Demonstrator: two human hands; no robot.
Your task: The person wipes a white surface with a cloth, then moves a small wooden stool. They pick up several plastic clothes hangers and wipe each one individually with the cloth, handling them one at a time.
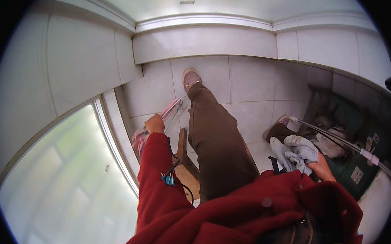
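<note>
My left hand (155, 123) is closed around a bundle of thin pink, white and green rods (172, 110), which look like clothes hangers. Their far ends reach toward my trouser leg, while the near ends are blurred beside my wrist. On the right, my right hand (321, 168) grips a crumpled pale grey-blue cloth (294, 151), and its fingers are partly hidden by the cloth. A black cable (188, 189) with a blue binder clip (169, 180) runs along my left sleeve.
A wooden stool (183, 146) stands between my left arm and leg. To the right, a metal pole (330, 135) slants past a plastic bag (332, 143) and a dark green container (346, 169). A tiled ledge (204, 42) borders the floor ahead; a frosted pane (73, 163) is at left.
</note>
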